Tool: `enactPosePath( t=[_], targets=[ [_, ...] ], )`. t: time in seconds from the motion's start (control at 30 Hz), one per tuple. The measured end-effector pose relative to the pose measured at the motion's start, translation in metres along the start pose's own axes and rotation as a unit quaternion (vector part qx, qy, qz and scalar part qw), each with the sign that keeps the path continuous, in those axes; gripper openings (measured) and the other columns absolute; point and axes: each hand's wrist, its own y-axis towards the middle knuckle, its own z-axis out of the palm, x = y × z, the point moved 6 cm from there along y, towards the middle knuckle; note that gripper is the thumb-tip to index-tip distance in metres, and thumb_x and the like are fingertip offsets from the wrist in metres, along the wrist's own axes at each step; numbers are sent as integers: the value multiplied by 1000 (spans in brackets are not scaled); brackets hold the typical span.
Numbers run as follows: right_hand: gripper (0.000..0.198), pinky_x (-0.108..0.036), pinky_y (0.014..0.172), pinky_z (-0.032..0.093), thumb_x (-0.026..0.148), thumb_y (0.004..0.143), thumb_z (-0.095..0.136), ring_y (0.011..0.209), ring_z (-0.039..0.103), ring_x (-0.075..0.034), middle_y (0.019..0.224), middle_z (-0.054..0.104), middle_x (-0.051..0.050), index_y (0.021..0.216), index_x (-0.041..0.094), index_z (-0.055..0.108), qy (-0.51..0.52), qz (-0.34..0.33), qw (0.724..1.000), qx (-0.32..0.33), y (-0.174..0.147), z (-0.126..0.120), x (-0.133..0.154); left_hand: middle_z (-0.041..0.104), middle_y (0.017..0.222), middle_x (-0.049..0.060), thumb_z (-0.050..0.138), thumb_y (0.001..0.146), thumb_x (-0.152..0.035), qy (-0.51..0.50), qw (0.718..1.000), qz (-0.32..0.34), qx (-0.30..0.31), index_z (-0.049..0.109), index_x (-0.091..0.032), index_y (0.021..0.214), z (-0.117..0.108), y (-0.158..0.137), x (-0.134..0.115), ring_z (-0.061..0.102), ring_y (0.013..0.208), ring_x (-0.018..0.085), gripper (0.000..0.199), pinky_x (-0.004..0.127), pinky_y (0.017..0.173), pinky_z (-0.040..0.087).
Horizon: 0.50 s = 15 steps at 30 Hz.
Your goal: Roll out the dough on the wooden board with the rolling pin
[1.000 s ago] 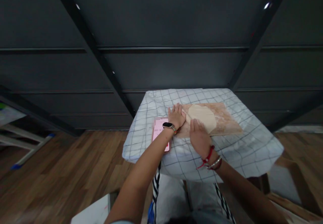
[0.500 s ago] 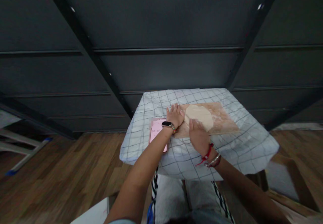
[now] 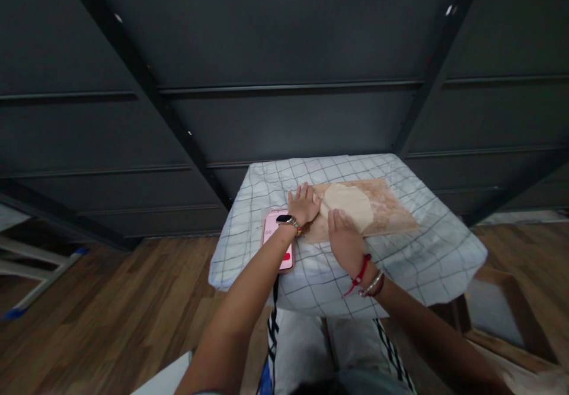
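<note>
A flat round sheet of dough [image 3: 351,200] lies on a floured wooden board [image 3: 393,208]. My left hand [image 3: 304,204] rests with fingers spread at the board's left end, its thumb side by the dough's left edge. On the dough's near edge lies my right hand [image 3: 345,238], fingers stretched out and flat. A watch and a beaded bracelet circle my left wrist; red string and a silver bangle are on the right one. Partly under my left forearm, a pink-screened phone [image 3: 271,226] lies on the cloth.
A white checked cloth [image 3: 249,247] covers the small table. Behind it stands a dark panelled wall [image 3: 284,125]. An open cardboard box [image 3: 502,306] sits on the wooden floor at right. A pale frame with blue feet [image 3: 48,270] stands at left.
The whole view has shifted slightly. Both hands stay at the dough with little visible movement, and more of the phone's lower screen shows beside my left forearm.
</note>
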Motion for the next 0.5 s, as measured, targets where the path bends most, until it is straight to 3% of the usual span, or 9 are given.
enactPosePath(
  t=[0.17,0.27,0.37,0.5],
  targets=[
    [41,-35,98,38,9,88,32,118,47,-22,124,53,-19,126,2,46,62,-24,997,41,3,5,-21,15,149,8,17,89,-40,14,999,-19,22,29,-10,139,-1,10,-12,6,136,26,59,50,109,8],
    [39,-38,99,36,13,90,32,117,48,-23,123,54,-18,123,2,50,44,-27,998,32,4,5,-24,18,148,9,20,88,-37,24,999,-16,16,32,-8,137,-3,14,-20,6,136,27,59,49,109,8],
    [40,-39,98,37,8,86,37,115,49,-26,123,52,-21,123,1,49,-9,8,1000,-4,1,3,-11,17,148,7,16,89,-37,17,1000,-7,0,28,-10,139,-2,8,-15,8,137,24,58,49,109,8],
    [43,-39,99,35,4,83,37,117,47,-26,123,52,-21,125,1,47,0,-26,1000,-11,2,4,-3,14,149,6,12,90,-42,3,1000,-4,14,21,-13,142,-2,0,3,9,137,24,60,51,108,8]
  ],
)
